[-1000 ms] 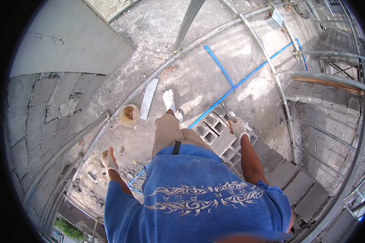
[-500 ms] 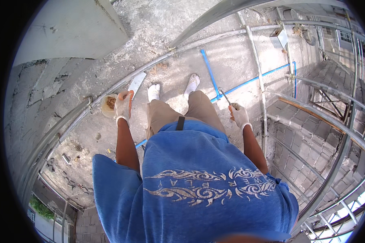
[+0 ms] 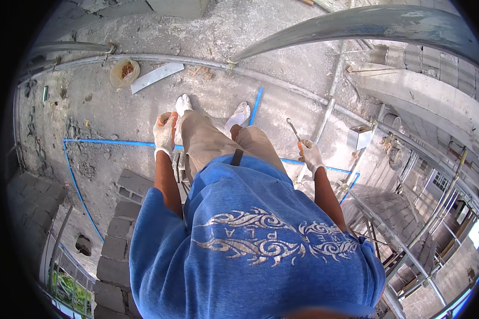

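Note:
My right hand [image 3: 311, 154], in a white glove with orange fingers, is closed around the handle of a metal wrench [image 3: 292, 128]. The wrench's rounded end points up and away from me. On the other side, my left hand [image 3: 165, 131], in a matching glove, hangs beside my thigh with its fingers curled in. Anything inside those fingers is hidden. Beyond the left hand, and apart from it, a translucent plastic tub [image 3: 124, 73] with brownish small pieces in it stands on the floor. A flat metal plate [image 3: 157, 77] lies close beside the tub.
Scaffold pipes [image 3: 282, 81] run across in front of me and along the right. Blue pipe [image 3: 112, 141] lies on the rough concrete floor [image 3: 213, 37] on both sides. Grey blocks [image 3: 114, 250] are stacked at the lower left. A metal box [image 3: 359, 137] sits to the right.
My view has swung round, so floor, pipes and tub sit differently. My left hand is now farther from the tub and plate, its fingers more curled. The wrench stays in my right hand.

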### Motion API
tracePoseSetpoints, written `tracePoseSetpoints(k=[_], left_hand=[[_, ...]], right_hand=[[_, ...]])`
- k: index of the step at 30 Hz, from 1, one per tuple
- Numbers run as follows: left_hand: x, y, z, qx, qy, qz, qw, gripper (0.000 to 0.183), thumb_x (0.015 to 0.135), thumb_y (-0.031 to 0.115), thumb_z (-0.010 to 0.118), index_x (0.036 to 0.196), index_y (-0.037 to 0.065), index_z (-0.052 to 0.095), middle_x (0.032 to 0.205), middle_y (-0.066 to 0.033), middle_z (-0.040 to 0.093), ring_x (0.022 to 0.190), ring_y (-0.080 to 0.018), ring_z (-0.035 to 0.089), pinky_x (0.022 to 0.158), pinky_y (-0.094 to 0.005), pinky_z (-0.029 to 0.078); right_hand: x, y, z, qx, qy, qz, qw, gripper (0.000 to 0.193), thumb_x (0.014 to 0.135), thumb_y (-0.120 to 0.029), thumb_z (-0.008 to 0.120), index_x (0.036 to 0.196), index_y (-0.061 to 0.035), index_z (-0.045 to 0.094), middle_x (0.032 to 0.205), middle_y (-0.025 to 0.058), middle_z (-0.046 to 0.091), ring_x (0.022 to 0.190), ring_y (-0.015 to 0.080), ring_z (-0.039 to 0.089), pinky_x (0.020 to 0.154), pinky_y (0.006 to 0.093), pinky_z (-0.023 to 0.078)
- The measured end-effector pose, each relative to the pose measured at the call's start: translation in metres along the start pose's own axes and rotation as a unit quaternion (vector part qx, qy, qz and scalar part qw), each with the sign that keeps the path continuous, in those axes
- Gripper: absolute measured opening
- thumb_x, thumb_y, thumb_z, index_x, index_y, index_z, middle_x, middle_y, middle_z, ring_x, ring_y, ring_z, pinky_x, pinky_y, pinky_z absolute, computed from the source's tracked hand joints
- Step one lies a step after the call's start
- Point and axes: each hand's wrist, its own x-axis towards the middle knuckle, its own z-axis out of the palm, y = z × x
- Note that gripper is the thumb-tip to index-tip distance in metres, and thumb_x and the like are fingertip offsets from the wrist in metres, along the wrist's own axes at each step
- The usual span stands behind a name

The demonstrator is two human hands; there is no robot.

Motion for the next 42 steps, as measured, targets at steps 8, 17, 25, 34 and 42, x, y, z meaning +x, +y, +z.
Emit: tracePoseSetpoints(k=[8, 17, 25, 34, 42], left_hand=[[-0.049, -0.007, 0.023, -0.007, -0.011, 0.004, 1.000, 0.028, 0.092, 0.024, 0.080, 0.109, 0.003, 0.071, 0.093, -0.0012, 0.069, 0.083, -0.0091, 0.058, 0.073, -0.0265, 0.048], [-0.076, -0.021, 0.002, -0.060, 0.024, -0.001, 0.998, 0.030, 0.092, 0.026, 0.079, 0.109, 0.004, 0.070, 0.095, 0.0007, 0.068, 0.081, -0.0065, 0.055, 0.072, -0.0238, 0.045], [-0.031, -0.071, 0.023, -0.198, 0.153, -0.053, 0.967, 0.033, 0.093, 0.026, 0.078, 0.116, 0.005, 0.067, 0.098, -0.0019, 0.069, 0.084, -0.0091, 0.064, 0.072, -0.0243, 0.051], [0.237, -0.235, 0.234, -0.371, 0.084, -0.199, 0.903, 0.036, 0.096, 0.023, 0.073, 0.122, 0.001, 0.060, 0.102, -0.0136, 0.069, 0.079, -0.0221, 0.071, 0.070, -0.0334, 0.062], [0.321, -0.291, 0.343, -0.431, -0.033, -0.163, 0.887, 0.034, 0.097, 0.020, 0.071, 0.122, 0.000, 0.062, 0.105, -0.0113, 0.069, 0.087, -0.0200, 0.071, 0.075, -0.0324, 0.062]], right_hand=[[0.031, -0.046, 0.033, -0.167, -0.051, -0.093, 0.980, 0.017, 0.104, -0.021, 0.059, 0.092, -0.0097, 0.066, 0.066, -0.0080, 0.047, 0.052, 0.0045, 0.043, 0.047, 0.0265, 0.042], [0.051, -0.138, 0.120, -0.435, -0.097, -0.249, 0.860, 0.034, 0.099, -0.030, 0.060, 0.118, -0.0039, 0.071, 0.071, 0.0106, 0.066, 0.064, 0.0215, 0.064, 0.066, 0.0380, 0.050], [0.161, -0.185, 0.184, -0.519, -0.148, -0.369, 0.756, 0.033, 0.098, -0.037, 0.058, 0.106, -0.0073, 0.071, 0.094, 0.0206, 0.072, 0.094, 0.0419, 0.069, 0.082, 0.0507, 0.051], [0.412, -0.105, 0.259, -0.401, -0.224, -0.207, 0.864, 0.032, 0.103, -0.034, 0.060, 0.105, -0.0033, 0.068, 0.071, 0.0068, 0.062, 0.060, 0.0174, 0.062, 0.062, 0.0353, 0.053], [0.495, -0.061, 0.257, -0.275, -0.228, -0.127, 0.925, 0.039, 0.106, -0.037, 0.059, 0.113, 0.0002, 0.068, 0.072, -0.0037, 0.051, 0.061, 0.0060, 0.048, 0.067, 0.0271, 0.054]])
